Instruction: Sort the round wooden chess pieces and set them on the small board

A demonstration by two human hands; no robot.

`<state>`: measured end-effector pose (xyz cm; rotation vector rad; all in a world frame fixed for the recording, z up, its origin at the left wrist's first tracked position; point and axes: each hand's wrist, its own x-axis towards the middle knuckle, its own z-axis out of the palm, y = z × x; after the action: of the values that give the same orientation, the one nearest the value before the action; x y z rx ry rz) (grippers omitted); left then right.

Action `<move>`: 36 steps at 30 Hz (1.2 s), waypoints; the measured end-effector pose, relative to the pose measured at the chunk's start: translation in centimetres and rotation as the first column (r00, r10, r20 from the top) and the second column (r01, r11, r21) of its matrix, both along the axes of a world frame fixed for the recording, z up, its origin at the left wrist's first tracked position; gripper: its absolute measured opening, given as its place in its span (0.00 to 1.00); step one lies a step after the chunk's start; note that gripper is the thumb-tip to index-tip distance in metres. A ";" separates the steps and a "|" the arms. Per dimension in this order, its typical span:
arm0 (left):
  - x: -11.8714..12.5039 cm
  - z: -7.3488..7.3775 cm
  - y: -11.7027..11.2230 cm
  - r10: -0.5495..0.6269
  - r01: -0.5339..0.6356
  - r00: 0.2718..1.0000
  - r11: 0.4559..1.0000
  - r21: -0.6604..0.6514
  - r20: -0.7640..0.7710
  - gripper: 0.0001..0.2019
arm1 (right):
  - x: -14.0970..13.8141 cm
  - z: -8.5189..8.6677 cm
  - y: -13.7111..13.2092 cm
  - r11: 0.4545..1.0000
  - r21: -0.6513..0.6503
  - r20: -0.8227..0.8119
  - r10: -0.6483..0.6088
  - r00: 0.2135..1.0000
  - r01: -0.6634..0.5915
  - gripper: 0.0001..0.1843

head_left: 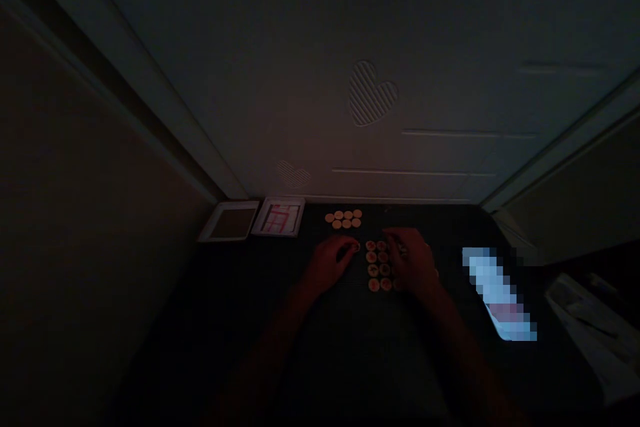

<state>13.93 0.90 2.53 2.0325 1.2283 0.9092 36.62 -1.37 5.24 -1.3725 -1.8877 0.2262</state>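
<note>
Left hand (327, 265): pinching one round disc (357, 247). Right hand (415, 259): curled over rows of flat, marked discs (373, 270); grip unclear.

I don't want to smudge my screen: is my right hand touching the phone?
Apart: the head view shows dark tabletop between your right hand and the bright phone.

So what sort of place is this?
Probably a dim room in a home: a grey panel with embossed striped hearts, a dark table and small round pale discs on it.
</note>
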 end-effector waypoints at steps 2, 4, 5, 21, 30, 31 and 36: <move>0.1 -0.2 0.1 0.009 -0.003 0.997 0.997 0.080 -0.071 0.07 | 0.4 -0.4 0.2 0.999 -0.019 0.071 0.043 0.997 -0.042 0.16; 0.3 -0.3 0.1 0.025 -0.012 0.995 0.991 0.132 -0.100 0.07 | 0.6 -0.7 0.4 0.994 -0.047 0.132 0.106 0.986 -0.101 0.20; 0.3 -0.2 0.1 0.031 -0.016 0.994 0.989 0.148 -0.104 0.07 | 0.6 -0.9 0.4 0.991 -0.058 0.156 0.129 0.979 -0.122 0.22; 0.6 -0.2 0.3 0.049 0.000 0.979 0.970 0.243 -0.196 0.10 | -0.6 -1.5 -0.2 0.979 -0.150 0.286 0.177 0.942 -0.138 0.25; -1.1 1.2 1.0 0.348 -0.211 0.867 0.904 0.371 -0.356 0.13 | -0.6 -1.4 -0.1 0.984 -0.141 0.204 0.140 0.969 -0.112 0.18; -1.3 1.2 0.9 0.344 -0.205 0.867 0.906 0.370 -0.361 0.12 | -0.7 -1.3 -0.1 0.984 -0.136 0.202 0.138 0.970 -0.112 0.17; -1.7 0.8 0.4 0.301 -0.185 0.900 0.919 0.349 -0.315 0.05 | -0.8 -1.0 -0.2 0.991 -0.082 0.182 0.120 0.976 -0.106 0.16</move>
<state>12.22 1.30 3.31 2.4141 1.6623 0.9144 35.82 -1.54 4.28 -1.3754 -2.1351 0.2306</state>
